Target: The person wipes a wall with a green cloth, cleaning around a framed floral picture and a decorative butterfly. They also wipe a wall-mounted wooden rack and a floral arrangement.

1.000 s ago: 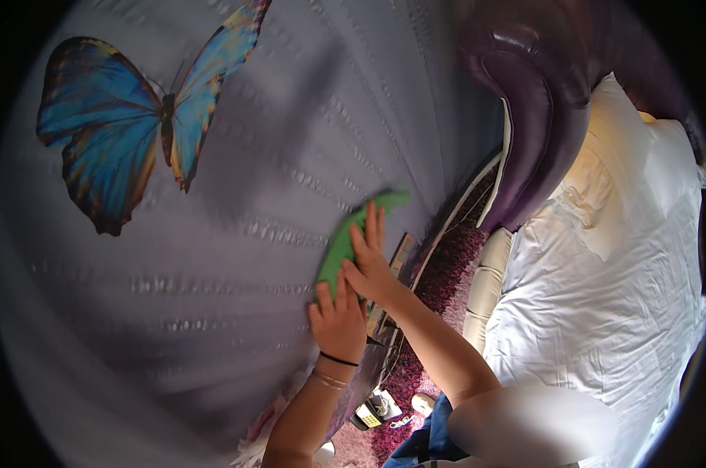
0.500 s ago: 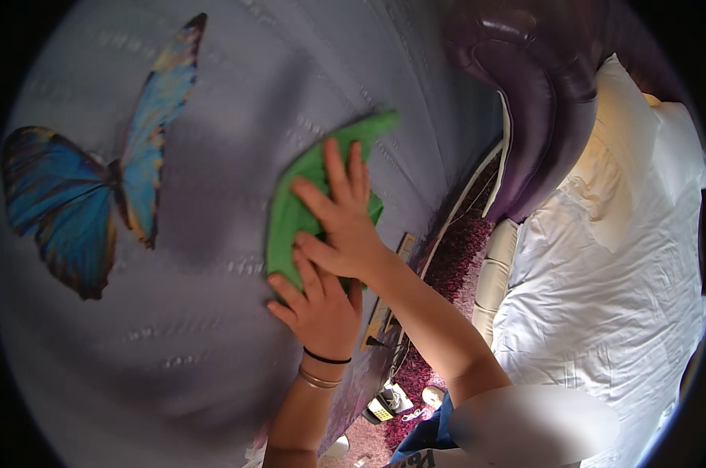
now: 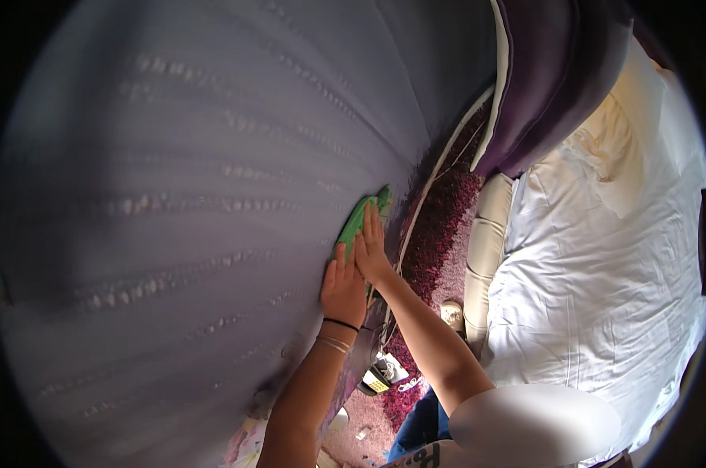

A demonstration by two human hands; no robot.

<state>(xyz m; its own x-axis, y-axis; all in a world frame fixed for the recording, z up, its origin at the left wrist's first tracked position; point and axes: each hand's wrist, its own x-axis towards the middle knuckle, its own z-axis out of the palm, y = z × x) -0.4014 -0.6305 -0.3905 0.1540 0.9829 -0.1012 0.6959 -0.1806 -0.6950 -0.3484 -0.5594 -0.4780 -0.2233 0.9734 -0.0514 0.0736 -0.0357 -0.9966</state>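
My left hand (image 3: 343, 295) and right hand (image 3: 371, 253) press a green cloth (image 3: 357, 221) against the grey wall (image 3: 173, 242), both flat and unclenched.
Dark lettering (image 3: 427, 456) shows on my shirt (image 3: 448, 454). Since half a second ago, the cloth has moved nearer the wall's lower edge, by the carpet (image 3: 432, 253); open wall stretches left.

Wide fisheye view, head-worn, looking down at hands (image 3: 343, 296)

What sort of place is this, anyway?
Probably a bedroom: there is rumpled white cloth bedding, what looks like a curved, glossy purple padded headboard next to it, and a shaggy pink-and-maroon carpet.
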